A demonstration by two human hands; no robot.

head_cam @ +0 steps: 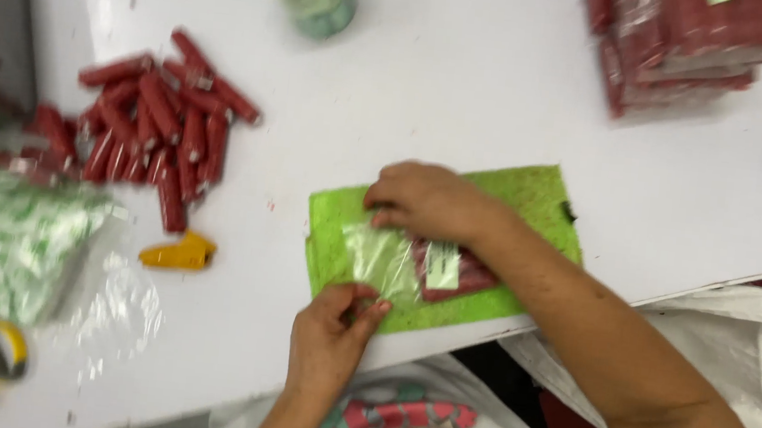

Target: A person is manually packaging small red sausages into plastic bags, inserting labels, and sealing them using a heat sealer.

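From the head camera: your left hand [329, 335] pinches the open end of a clear plastic pouch [395, 262] holding red sticks; your right hand [424, 200] presses it flat on the green rectangular mat [532, 196]. Filling looks done, the mouth unsealed. Loose red wrapped sticks [152, 122] lie well left; the table edge runs just under your pinch.

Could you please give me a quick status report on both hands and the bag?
Left hand pinching clear bag edge. Right hand pressing bag onto green mat. Red sticks inside bag. Nothing in the way.
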